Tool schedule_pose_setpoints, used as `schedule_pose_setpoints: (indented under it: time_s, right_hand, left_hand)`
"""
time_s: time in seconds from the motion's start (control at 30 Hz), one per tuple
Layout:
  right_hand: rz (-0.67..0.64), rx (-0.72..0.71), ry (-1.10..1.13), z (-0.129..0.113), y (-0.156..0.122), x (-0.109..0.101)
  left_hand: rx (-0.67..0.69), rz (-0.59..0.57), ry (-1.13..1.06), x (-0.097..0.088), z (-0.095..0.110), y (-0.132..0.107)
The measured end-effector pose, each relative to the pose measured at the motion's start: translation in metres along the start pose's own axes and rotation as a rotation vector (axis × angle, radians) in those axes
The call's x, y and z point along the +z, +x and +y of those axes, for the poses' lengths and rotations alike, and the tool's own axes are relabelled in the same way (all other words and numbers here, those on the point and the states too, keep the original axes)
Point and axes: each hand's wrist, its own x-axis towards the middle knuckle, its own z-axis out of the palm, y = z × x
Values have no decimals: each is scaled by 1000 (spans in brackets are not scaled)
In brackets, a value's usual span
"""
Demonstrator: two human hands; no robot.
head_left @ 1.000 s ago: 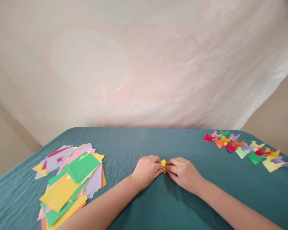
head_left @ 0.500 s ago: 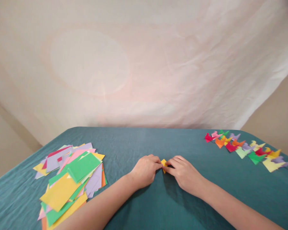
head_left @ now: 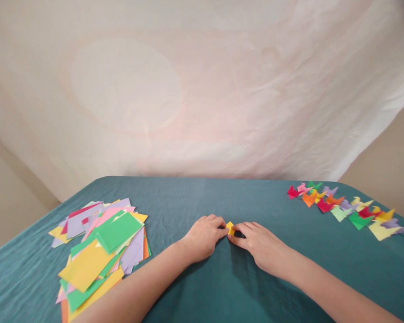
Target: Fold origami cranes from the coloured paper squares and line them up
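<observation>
L hand (head_left: 204,237) & R hand (head_left: 264,249) both w/ fingers (head_left: 239,243) pinched on folded yel paper (head_left: 230,226) btwn them.

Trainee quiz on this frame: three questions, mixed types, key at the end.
1. What colour is the small folded paper between the left hand and the right hand?
A) green
B) yellow
C) purple

2. True or false: the loose sheets overlap at different angles.

3. Fill in: the paper birds are on the person's ____ side of the table.

Key: 1. B; 2. true; 3. right
</observation>
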Motion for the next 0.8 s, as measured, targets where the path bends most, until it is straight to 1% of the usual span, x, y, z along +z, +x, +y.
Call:
schedule_pose_setpoints:
  time_s: [0.13, 0.33, 0.5, 0.67, 0.73, 0.8]
  right_hand:
    - [-57, 12, 32, -2, -2, -3]
    - [-55, 36, 77, -3, -3, -8]
    - [-70, 1, 124, -1, -4, -15]
    - [-80, -47, 214, 9, -7, -23]
    - [-73, -71, 287, 16, -5, -24]
    - [-34, -71, 393, 23, -3, -21]
  left_hand:
    - [4, 3, 5, 0, 0, -1]
    - [46, -5, 9, -1, -1, 0]
    - [91, -34, 38, -6, 1, -1]
    - [124, -48, 52, -14, 4, -5]
    - [134, -58, 54, -16, 4, -7]
    - [139, -69, 51, -17, 4, -8]
